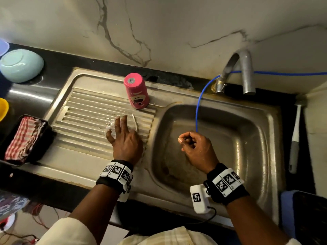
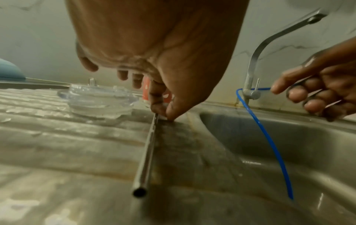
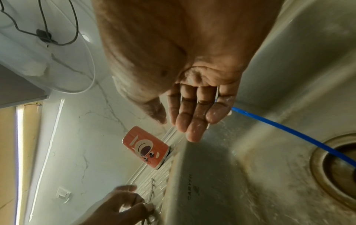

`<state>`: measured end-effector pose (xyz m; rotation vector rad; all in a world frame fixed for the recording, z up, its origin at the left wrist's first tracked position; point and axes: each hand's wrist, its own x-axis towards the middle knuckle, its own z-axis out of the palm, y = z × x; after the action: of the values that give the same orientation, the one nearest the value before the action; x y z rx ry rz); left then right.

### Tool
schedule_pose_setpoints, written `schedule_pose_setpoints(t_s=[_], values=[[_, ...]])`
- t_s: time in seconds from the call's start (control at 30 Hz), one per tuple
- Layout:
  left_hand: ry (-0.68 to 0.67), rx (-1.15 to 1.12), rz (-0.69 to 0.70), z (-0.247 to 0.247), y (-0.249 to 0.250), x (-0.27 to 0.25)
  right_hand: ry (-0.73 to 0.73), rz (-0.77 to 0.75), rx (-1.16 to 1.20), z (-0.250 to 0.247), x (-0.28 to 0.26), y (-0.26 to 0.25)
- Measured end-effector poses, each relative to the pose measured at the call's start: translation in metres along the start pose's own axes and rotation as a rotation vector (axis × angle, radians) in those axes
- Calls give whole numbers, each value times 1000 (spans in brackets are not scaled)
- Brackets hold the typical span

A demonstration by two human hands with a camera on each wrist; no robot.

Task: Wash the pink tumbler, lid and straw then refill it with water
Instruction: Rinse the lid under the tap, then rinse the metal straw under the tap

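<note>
One tumbler inverted | one lid | left grip pinches straw | right grip curled on thin wire.

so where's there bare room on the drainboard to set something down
Free: the ribbed drainboard left of the lid, and the flat strip in front of it. Crowded: the basin side, with tumbler, straw and left hand.

I see dim warm light, glare on the wet sink, motion-blurred wrist views, bent edges, dark corners.
</note>
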<state>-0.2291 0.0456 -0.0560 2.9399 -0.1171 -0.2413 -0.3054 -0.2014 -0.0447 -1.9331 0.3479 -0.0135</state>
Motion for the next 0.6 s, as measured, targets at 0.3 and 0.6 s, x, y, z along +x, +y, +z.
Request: schedule_pose_setpoints(t_s=[0.3, 0.6], values=[[100, -17, -134, 1, 0, -4, 64, -1, 25, -19, -9, 4], [73, -6, -82, -6, 21, -4, 39, -12, 18, -25, -9, 4]])
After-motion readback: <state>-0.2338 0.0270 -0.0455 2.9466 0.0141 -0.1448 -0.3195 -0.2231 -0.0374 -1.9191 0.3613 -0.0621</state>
